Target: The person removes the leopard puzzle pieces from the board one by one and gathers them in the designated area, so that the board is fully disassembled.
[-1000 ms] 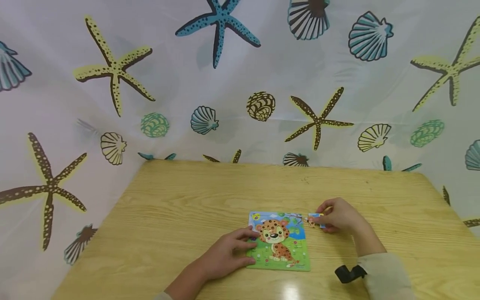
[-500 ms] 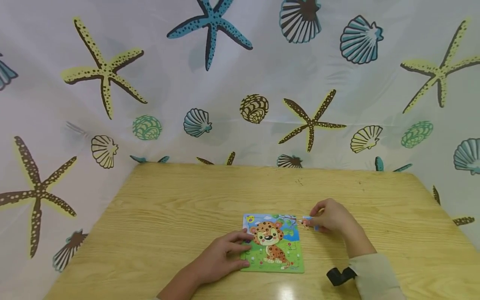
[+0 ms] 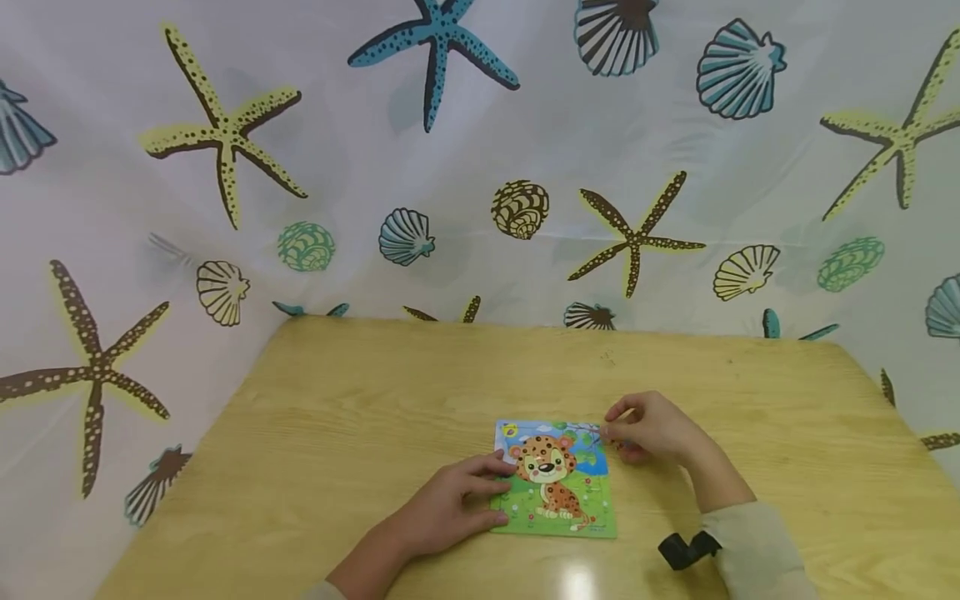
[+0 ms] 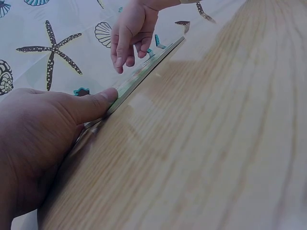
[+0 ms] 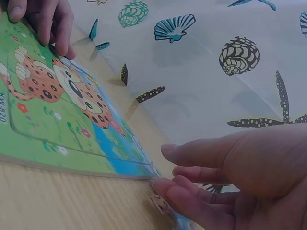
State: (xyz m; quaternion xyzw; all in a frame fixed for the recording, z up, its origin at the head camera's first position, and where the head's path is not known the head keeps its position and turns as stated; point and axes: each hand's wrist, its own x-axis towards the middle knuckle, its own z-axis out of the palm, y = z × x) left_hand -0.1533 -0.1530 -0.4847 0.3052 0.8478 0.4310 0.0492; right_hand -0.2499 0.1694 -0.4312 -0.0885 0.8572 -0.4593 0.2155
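A square jigsaw puzzle (image 3: 566, 521) with a cartoon leopard on green and blue lies flat on the wooden table. My left hand (image 3: 450, 504) rests along its left edge; its fingertips touch the border and, in the left wrist view, the thumb (image 4: 100, 103) lies against the board's edge. My right hand (image 3: 656, 429) is at the upper right corner of the puzzle, with thumb and fingers apart in the right wrist view. Below those fingers a small spotted puzzle piece (image 5: 159, 203) lies beside the corner, partly hidden by the hand.
The light wooden table (image 3: 360, 400) stretches out around the puzzle. A white curtain (image 3: 480, 267) printed with starfish and shells hangs behind and at both sides. A black object (image 3: 686, 550) sits by the right sleeve.
My right hand has moved left from beside the small piece to the puzzle's upper right corner and covers more of the piece. The left hand stays on the puzzle's left edge.
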